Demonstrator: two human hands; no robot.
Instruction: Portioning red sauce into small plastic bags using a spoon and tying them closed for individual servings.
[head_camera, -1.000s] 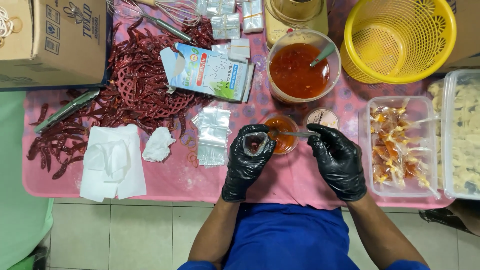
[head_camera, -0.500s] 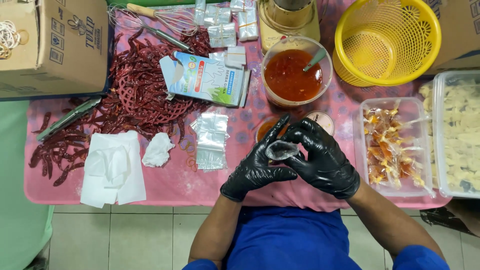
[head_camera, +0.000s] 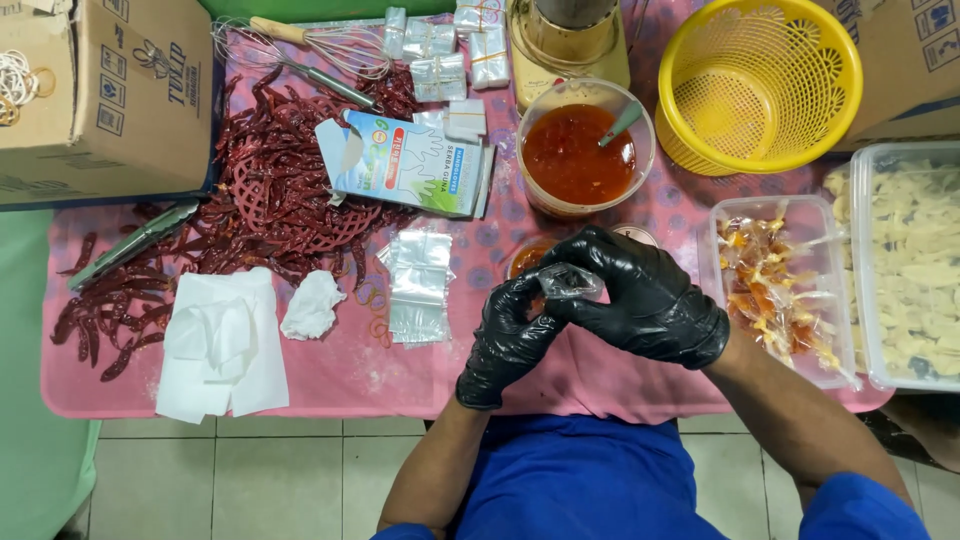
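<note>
A: Where does the round plastic tub of red sauce (head_camera: 578, 152) stand?

B: On the pink patterned tablecloth (head_camera: 350, 375), left of the yellow plastic basket (head_camera: 760, 80), right of the flat printed cardboard packet (head_camera: 405, 165).

A: And the stack of small clear plastic bags (head_camera: 418, 288)?

B: In front of that packet, right of the crumpled white tissue (head_camera: 311, 305).

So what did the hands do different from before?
The right hand let go of the spoon over the small sauce cup, and both hands came together. The left hand and the right now pinch a small clear bag. Everything else stayed put.
</note>
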